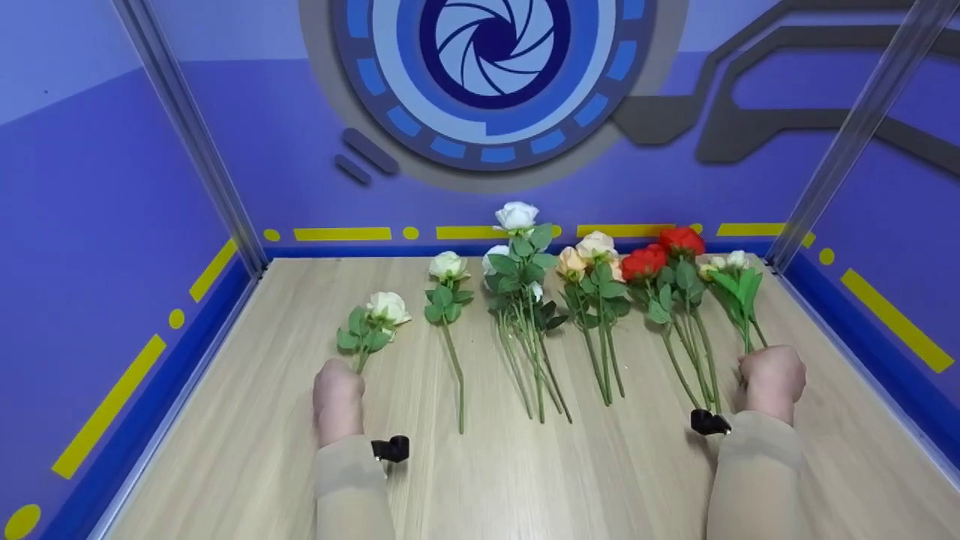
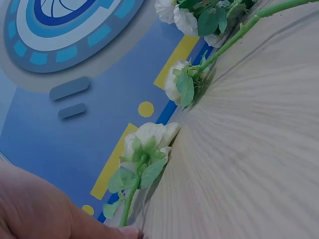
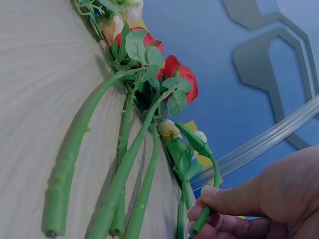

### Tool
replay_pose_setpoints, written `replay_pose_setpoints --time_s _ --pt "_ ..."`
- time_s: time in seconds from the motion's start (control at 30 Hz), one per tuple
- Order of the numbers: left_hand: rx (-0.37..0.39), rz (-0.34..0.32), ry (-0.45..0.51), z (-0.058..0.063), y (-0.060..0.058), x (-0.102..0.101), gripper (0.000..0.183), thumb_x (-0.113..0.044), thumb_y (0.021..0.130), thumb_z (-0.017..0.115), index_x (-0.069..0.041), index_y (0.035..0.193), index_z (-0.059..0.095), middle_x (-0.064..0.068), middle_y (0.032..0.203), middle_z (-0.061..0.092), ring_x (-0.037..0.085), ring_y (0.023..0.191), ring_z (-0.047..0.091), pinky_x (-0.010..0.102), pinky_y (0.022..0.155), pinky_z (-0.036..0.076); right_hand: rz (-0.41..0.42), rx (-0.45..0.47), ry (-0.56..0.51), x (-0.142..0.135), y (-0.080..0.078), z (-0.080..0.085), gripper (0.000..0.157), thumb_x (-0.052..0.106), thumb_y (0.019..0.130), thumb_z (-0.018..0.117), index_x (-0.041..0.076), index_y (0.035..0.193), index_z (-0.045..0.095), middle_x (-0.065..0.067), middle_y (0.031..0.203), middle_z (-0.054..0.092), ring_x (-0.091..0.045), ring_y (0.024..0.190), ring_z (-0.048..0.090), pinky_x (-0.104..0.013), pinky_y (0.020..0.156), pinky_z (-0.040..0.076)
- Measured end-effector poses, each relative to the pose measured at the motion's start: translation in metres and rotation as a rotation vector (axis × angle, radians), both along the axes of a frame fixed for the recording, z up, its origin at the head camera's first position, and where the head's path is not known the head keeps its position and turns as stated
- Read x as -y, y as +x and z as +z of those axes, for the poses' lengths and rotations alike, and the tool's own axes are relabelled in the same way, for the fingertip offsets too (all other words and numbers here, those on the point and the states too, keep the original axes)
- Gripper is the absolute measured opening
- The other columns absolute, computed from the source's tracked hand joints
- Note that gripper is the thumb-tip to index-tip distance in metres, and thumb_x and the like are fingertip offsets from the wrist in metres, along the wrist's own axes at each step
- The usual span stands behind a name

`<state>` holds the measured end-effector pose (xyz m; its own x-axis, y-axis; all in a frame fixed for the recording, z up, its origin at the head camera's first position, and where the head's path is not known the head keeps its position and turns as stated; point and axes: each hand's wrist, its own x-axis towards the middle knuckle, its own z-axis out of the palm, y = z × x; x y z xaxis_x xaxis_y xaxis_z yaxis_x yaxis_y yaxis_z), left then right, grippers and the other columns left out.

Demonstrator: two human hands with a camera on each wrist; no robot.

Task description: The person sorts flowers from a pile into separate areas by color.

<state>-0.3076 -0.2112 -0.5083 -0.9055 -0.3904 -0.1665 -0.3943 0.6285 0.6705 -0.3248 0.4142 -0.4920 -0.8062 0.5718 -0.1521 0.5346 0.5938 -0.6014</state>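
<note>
At the left of the head view my left hand point(image 1: 337, 397) holds the lower stem of a cream-white rose point(image 1: 388, 308) that lies on the table. The left wrist view shows this white rose point(image 2: 147, 142) from below, its stem running down to my thumb and fingers. On the far right my right hand point(image 1: 774, 379) is at the stems of small white tulip-like flowers point(image 1: 739, 289). Up close in the right wrist view, my right hand point(image 3: 269, 199) pinches one green stem point(image 3: 216, 174) between thumb and fingers. Another tulip stem stands just beside it.
Between the hands, side by side, lie a single white rose point(image 1: 448, 266), taller white roses point(image 1: 517, 216), peach roses point(image 1: 598, 246) and red roses point(image 1: 681, 241). Their stems point toward me on the wooden table point(image 1: 495, 480). Blue-purple walls point(image 1: 247, 142) enclose the back and sides.
</note>
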Motion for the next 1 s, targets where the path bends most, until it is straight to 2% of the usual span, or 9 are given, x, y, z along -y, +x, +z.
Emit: replay_pose_setpoints --time_s 0.1,0.2,0.37,0.53,0.67,0.77,0.83,0.93,1.0 --pt "0.014 -0.007 0.008 0.002 -0.003 0.000 0.019 0.007 0.083 0.056 0.012 0.099 0.064 0.033 0.105 0.069 0.040 0.095 0.064 0.054 0.090 0.053 -0.014 0.004 -0.003 -0.002 0.001 -0.003 0.033 0.021 0.094 0.067 -0.011 0.098 0.071 -0.039 0.112 0.064 -0.052 0.099 0.062 -0.049 0.072 0.054" --pt "0.037 -0.009 0.020 0.004 -0.007 -0.001 0.019 0.006 0.083 0.064 0.013 0.100 0.067 0.033 0.106 0.070 0.038 0.094 0.065 0.053 0.091 0.054 -0.025 -0.004 0.003 -0.005 0.003 -0.005 0.025 0.016 0.088 0.067 -0.009 0.084 0.067 -0.033 0.092 0.063 -0.042 0.082 0.058 -0.043 0.062 0.050" --pt "0.010 -0.003 0.071 0.012 -0.007 -0.005 0.016 0.001 0.089 0.070 0.011 0.101 0.070 0.030 0.107 0.072 0.042 0.101 0.068 0.050 0.093 0.056 -0.030 -0.007 0.005 -0.006 0.005 -0.005 0.015 0.010 0.079 0.061 -0.005 0.077 0.061 -0.025 0.082 0.059 -0.037 0.078 0.054 -0.040 0.057 0.048" --pt "-0.053 -0.002 0.120 0.018 -0.008 -0.011 0.022 -0.006 0.095 0.071 0.010 0.109 0.071 0.028 0.117 0.071 0.042 0.113 0.066 0.048 0.099 0.054 -0.032 -0.005 0.008 -0.008 0.005 -0.009 0.018 0.007 0.076 0.060 -0.009 0.083 0.062 -0.034 0.093 0.062 -0.045 0.087 0.059 -0.046 0.060 0.051" --pt "-0.100 -0.009 0.161 0.021 -0.009 -0.015 0.029 -0.012 0.097 0.069 0.009 0.118 0.070 0.027 0.123 0.069 0.041 0.114 0.066 0.048 0.098 0.054 -0.037 -0.033 0.022 -0.006 0.005 -0.009 0.022 0.007 0.075 0.060 -0.012 0.087 0.062 -0.039 0.103 0.062 -0.054 0.100 0.060 -0.055 0.071 0.053" --pt "-0.134 -0.007 0.206 0.023 -0.010 -0.018 0.030 -0.014 0.097 0.070 0.008 0.118 0.070 0.027 0.121 0.071 0.037 0.105 0.071 0.042 0.089 0.058 -0.055 -0.089 0.041 -0.002 0.003 -0.004 0.019 0.010 0.079 0.057 -0.008 0.080 0.060 -0.037 0.100 0.062 -0.053 0.099 0.060 -0.056 0.073 0.052" --pt "-0.152 -0.002 0.243 0.025 -0.010 -0.020 0.030 -0.014 0.097 0.071 0.007 0.118 0.071 0.026 0.119 0.072 0.031 0.096 0.073 0.035 0.081 0.059 -0.069 -0.140 0.043 0.004 0.002 0.001 0.024 0.015 0.086 0.056 -0.008 0.084 0.062 -0.037 0.105 0.063 -0.053 0.102 0.061 -0.057 0.074 0.052" --pt "-0.185 0.003 0.314 0.028 -0.011 -0.022 0.028 -0.012 0.096 0.072 0.009 0.115 0.071 0.024 0.110 0.073 0.019 0.080 0.071 0.026 0.070 0.057 -0.071 -0.204 0.036 0.018 -0.001 0.013 0.031 0.021 0.096 0.054 -0.007 0.100 0.067 -0.035 0.116 0.065 -0.053 0.107 0.061 -0.058 0.078 0.052" --pt "-0.211 0.004 0.369 0.031 -0.012 -0.025 0.026 -0.010 0.096 0.071 0.010 0.113 0.070 0.021 0.102 0.073 0.013 0.071 0.067 0.022 0.064 0.055 -0.046 -0.222 0.028 0.031 -0.003 0.022 0.037 0.025 0.101 0.053 -0.006 0.117 0.067 -0.033 0.126 0.064 -0.053 0.113 0.060 -0.060 0.083 0.051"
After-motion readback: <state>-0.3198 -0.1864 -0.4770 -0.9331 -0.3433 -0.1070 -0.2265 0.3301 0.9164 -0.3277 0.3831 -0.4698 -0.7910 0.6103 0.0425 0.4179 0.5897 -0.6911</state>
